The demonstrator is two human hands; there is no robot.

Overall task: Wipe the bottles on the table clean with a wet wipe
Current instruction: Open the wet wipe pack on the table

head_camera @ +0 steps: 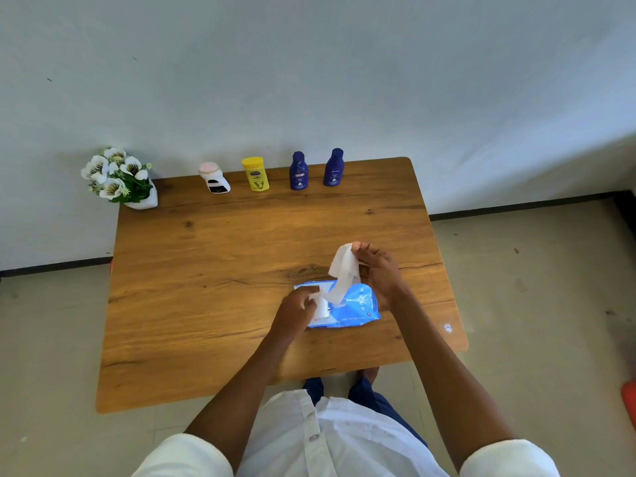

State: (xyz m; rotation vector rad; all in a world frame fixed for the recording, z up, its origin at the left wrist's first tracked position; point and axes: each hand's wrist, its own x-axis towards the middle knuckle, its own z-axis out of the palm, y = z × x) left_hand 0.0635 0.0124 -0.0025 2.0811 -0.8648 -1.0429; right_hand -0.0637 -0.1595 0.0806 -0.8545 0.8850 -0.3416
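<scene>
Bottles (298,171) line the desk's (213,256) far edge, untouched. My left fingers (308,299) pin the pack (358,306); my right fingers (358,251) pinch the wipe (344,270). Pulling hard may drag out extra wipes or lift the pack.

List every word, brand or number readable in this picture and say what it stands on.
"NIVEA": on the right dark blue bottle.
Left dark blue bottle: label print too blurred to read.
Yellow bottle: a dark logo patch, blurred, unreadable.
White bottle: dark label, text too small to read.
Blue wet wipe pack: a line of white print along its near edge and a small round number mark, both too small to read.
</scene>
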